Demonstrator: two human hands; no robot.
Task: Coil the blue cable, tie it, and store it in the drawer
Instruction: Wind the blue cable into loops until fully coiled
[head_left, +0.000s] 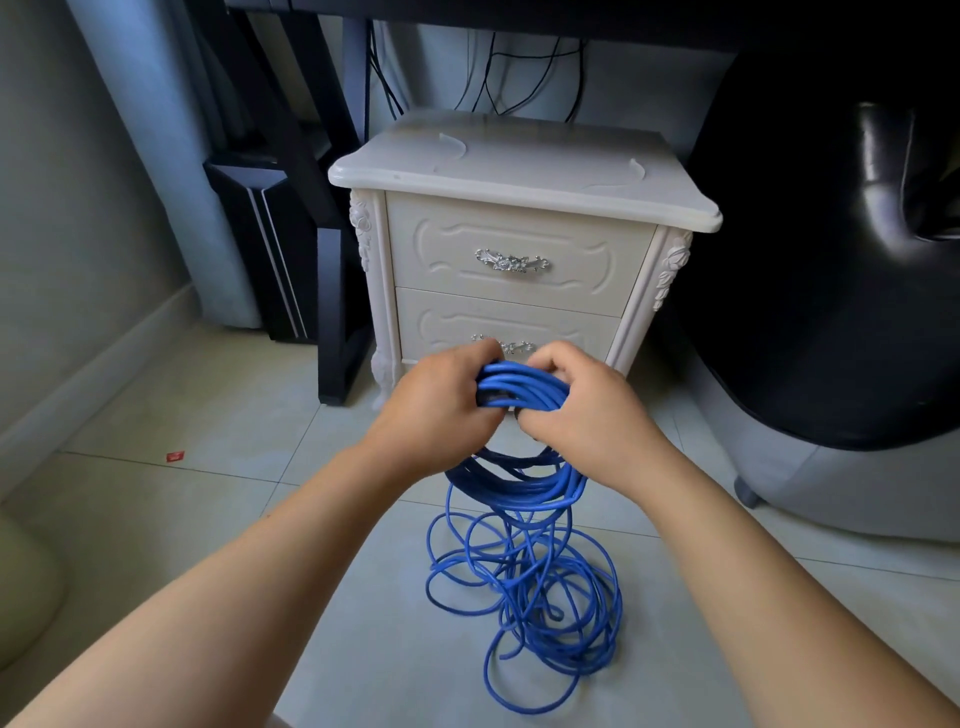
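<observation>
— What's over on the far left?
— A small red scrap on the floor, with black desk legs behind it. I can't make out what the scrap is.
— And the hands?
— The left hand is curled round a bundle of the blue cable, fingertips hidden behind the strands. The right hand grips the same bundle from the other side, its fingers tucked out of my sight too. Something dark sits under the bundle between them; I can't tell what.
— The rest of the cable?
— It hangs below the hands as a coil, then lies in loose tangled loops on the floor. I can't find either end.
— The drawers?
— Both are closed in the white cabinet behind the hands. The top drawer shows whole; knuckles half cover the bottom drawer handle. On the right, a black chair is cut off at the edge.
</observation>
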